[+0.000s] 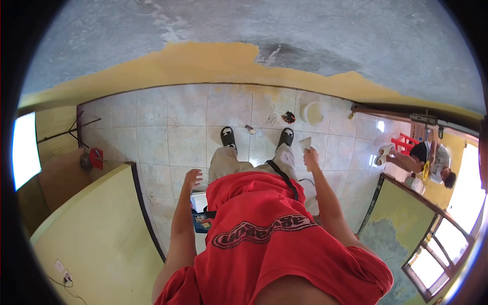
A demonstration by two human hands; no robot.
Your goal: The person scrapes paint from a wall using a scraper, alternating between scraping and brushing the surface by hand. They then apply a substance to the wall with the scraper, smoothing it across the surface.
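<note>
My right hand [310,156] is closed around a flat, pale putty knife or scraper [305,144], its blade pointing towards the wall. The handle is hidden in my fingers. On the other side, my left hand [192,179] hangs beside my body with its fingers loosely apart and nothing in them. In front of me stands a wall [203,61], part yellow paint and part grey, patchy surface. A white bucket [312,113] sits on the floor near its foot, right of my feet.
On the tiled floor [188,145] lie a dark object [288,117] and a small item [250,129] near my feet. Half-height walls stand behind on both sides. Through the right doorway a person [437,161] sits near a red plastic stool [404,144].
</note>
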